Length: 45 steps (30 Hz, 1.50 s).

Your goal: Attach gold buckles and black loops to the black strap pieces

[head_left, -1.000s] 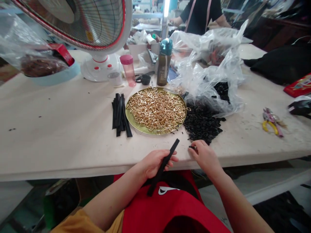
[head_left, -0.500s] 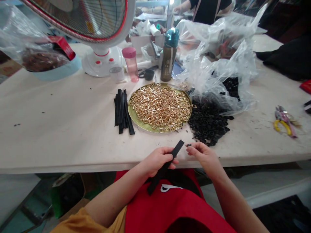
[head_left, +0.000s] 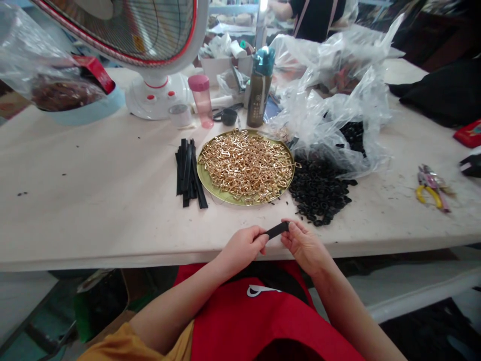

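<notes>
A black strap [head_left: 276, 230] spans the gap between my two hands at the table's front edge. My left hand [head_left: 242, 246] is closed round the strap's lower part. My right hand [head_left: 304, 244] pinches the strap's upper end; a small black ring it held is hidden in the fingers. Just beyond lies a heap of small black rings [head_left: 318, 188]. A round gold tray [head_left: 210, 187] holds several gold metal buckles [head_left: 246, 165]. A bundle of black straps [head_left: 188, 173] lies left of the tray.
Clear plastic bags [head_left: 330, 110] spill more black rings at the right. A white fan [head_left: 150, 55], a pink cup [head_left: 202, 100] and a teal-capped bottle [head_left: 260, 87] stand behind the tray. Yellow-handled pliers [head_left: 431, 188] lie at far right. Another person [head_left: 311, 15] works beyond.
The strap has tilted from steep to nearly level. My right hand came in from the ring heap with a small ring and closed on the strap's end.
</notes>
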Available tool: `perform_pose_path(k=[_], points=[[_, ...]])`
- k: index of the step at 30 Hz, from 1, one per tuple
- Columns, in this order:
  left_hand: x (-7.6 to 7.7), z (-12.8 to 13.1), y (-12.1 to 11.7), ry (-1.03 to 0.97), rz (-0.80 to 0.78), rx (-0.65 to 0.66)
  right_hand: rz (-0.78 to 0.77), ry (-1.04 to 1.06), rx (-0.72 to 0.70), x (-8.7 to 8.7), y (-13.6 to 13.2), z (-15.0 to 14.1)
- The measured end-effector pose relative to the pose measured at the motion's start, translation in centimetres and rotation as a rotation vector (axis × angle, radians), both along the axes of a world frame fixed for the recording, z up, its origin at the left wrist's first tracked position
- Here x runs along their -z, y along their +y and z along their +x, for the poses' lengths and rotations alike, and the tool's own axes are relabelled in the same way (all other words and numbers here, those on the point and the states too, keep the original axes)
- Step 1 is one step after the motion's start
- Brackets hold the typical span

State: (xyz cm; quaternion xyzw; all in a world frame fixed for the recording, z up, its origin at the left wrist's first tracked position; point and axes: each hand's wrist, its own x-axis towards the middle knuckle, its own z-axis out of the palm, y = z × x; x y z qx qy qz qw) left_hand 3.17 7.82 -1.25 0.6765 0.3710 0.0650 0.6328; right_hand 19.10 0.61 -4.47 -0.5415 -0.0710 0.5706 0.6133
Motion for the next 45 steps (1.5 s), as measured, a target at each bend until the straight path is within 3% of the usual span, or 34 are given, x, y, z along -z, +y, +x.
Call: perform_pose_path(k=[2, 7, 13, 15, 18, 21, 25, 32, 36, 39, 41, 43, 45], points=[[-0.1, -0.1, -0.1, 0.036, 0.142, -0.008, 0.019, 0.027, 0.0, 0.1, 0.0, -0.2], [-0.1, -0.7, -0.6, 0.075, 0.251, 0.018, 0.074, -0.037, -0.032, 0.4, -0.5, -0.7], [-0.6, -1.2, -0.1, 0.186, 0.479, 0.153, 0.032, -0.558, -0.224, -0.8, -0.9, -0.6], [-0.8, -1.0, 0.1, 0.185, 0.513, 0.163, 0.037, -0.578, -0.268, -1.1, -0.8, -0.6], [-0.9, -0.4, 0.0, 0.132, 0.457, 0.155, 0.041, -0.442, -0.304, -0.9, -0.5, -0.8], [-0.6, 0.0, -0.2, 0.089, 0.356, 0.068, 0.047, -0.366, -0.241, -0.4, 0.1, -1.5], [0.2, 0.0, -0.3, 0.005, 0.192, -0.085, 0.034, -0.414, -0.2, -0.2, 1.0, -2.5], [0.8, -0.6, 1.0, -0.135, 0.038, -0.105, 0.016, -0.567, -0.36, -0.3, 2.7, -3.2], [0.6, -0.9, 2.3, -0.192, -0.05, -0.158, 0.126, -0.827, -0.44, -0.8, 4.7, -1.5], [0.2, -1.4, 3.1, -0.243, -0.123, -0.246, 0.177, -1.29, -0.427, -1.2, 7.2, 0.7], [0.0, -1.8, 3.2, -0.252, -0.167, -0.291, 0.113, -1.578, -0.504, -1.2, 8.9, 1.9], [-0.1, -2.0, 3.0, -0.247, -0.186, -0.313, 0.046, -1.701, -0.613, -1.1, 10.3, 2.6], [-0.3, -2.1, 2.7, -0.238, -0.183, -0.327, 0.033, -1.696, -0.678, -1.1, 11.1, 2.9]])
